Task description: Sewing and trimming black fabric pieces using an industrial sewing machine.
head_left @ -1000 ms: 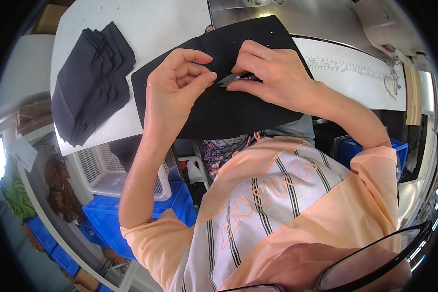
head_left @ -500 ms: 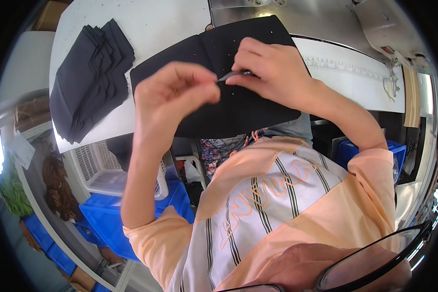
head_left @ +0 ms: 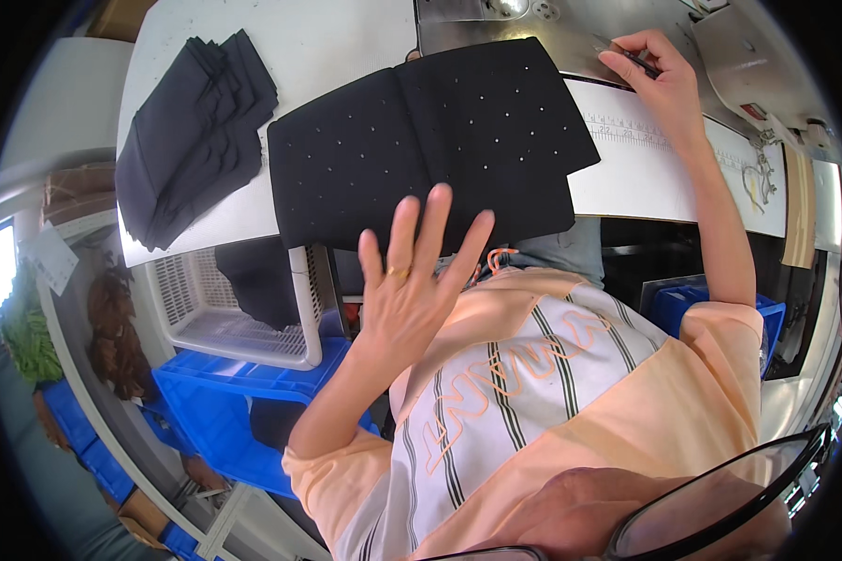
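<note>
A black fabric piece (head_left: 346, 150) dotted with small pale spots lies across the table's near edge, its right end resting over a white ruled strip. A seam or fold line runs down its middle. My left hand (head_left: 419, 271) is open, its fingers spread, at the cloth's near edge; whether the fingertips touch it I cannot tell. Beyond the fabric to the right, my right hand (head_left: 660, 75) is closed on a slim pointed tool (head_left: 638, 62) with a black body and a thin metal tip. The tool's exact kind is partly hidden by the fingers.
A stack of folded dark fabric pieces (head_left: 192, 131) lies on the white table (head_left: 346, 47) at left. Below it hangs or stands a white plastic basket (head_left: 225, 346) with dark cloth, above a blue crate (head_left: 206, 393). A metal machine bed (head_left: 571, 47) and ruled strip (head_left: 627, 178) are at right.
My hands have parted: the left has opened and come down toward me, the right has moved far right with the tool. The fabric now lies flatter, showing more spots.
</note>
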The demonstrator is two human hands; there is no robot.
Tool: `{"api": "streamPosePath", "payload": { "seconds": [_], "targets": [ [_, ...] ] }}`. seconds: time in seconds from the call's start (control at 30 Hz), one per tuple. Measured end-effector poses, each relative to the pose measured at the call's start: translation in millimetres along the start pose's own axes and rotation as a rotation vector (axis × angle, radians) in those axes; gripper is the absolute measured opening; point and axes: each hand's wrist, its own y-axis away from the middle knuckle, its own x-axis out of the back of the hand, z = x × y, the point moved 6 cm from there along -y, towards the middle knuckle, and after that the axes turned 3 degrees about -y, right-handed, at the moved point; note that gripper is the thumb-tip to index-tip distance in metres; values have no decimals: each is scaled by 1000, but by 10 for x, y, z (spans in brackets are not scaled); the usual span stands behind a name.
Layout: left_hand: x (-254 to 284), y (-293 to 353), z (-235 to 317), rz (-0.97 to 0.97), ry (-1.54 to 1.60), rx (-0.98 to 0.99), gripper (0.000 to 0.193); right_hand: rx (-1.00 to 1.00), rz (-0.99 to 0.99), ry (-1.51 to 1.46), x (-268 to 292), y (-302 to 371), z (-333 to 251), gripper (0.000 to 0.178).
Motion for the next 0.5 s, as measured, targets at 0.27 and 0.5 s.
{"api": "streamPosePath", "payload": {
  "seconds": [0.27,0.5],
  "targets": [
    [660,423,-1507,188,769,851,14,73,40,-49,-49,-18,-185,24],
    [2237,2584,-1581,397,-389,920,33,508,-448,-277,-1232,-168,-1266,19]
  ]
}}
